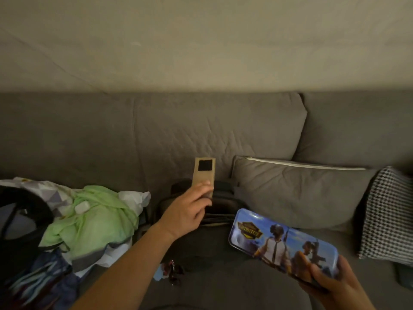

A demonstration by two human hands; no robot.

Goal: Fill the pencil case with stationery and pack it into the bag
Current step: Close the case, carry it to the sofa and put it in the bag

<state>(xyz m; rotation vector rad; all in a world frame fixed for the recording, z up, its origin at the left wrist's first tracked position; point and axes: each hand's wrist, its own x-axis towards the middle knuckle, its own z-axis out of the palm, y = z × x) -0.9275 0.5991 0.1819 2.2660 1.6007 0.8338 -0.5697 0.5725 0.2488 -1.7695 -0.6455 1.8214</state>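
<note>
At the lower right of the frame, the blue printed pencil case (283, 245) is gripped at its near end by the right hand (330, 285), fingers curled round it. Toward the centre, a tan flap (204, 175) is pinched upright by the left hand (187, 211), above the dark bag (201, 220) on the grey sofa (111, 142).

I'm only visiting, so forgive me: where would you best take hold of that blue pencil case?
By one short end, coming from the near side, as the right hand does now. The pencil case is long, flat and shut, so fingers wrap its narrow end easily.
</note>
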